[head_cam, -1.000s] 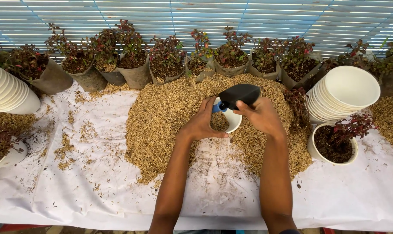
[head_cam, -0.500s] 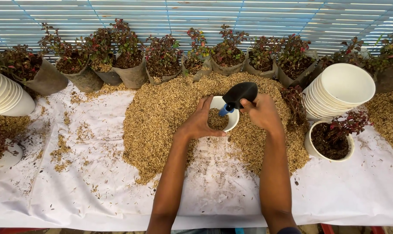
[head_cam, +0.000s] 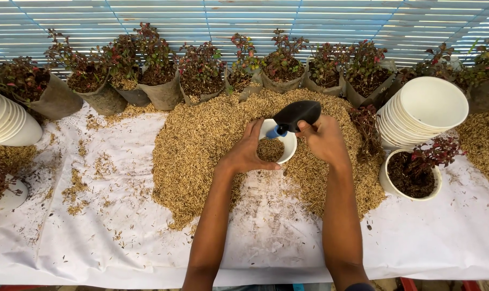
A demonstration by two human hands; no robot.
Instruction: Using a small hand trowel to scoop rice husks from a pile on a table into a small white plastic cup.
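My left hand grips the side of a small white pot that stands tilted on a big heap of rice husk. The pot is partly filled with husk. My right hand holds a black spray bottle head with a blue nozzle, pointed down into the pot's mouth. Both forearms reach in from the bottom edge of the view.
A stack of white pots lies at the right, beside a white pot with a red-leaved plant. Another pot stack lies at the left. A row of bagged seedlings lines the back. White sheet covers the table.
The hands and the pot have stayed nearly in place on the heap. The spray head has tipped a little lower over the pot's mouth.
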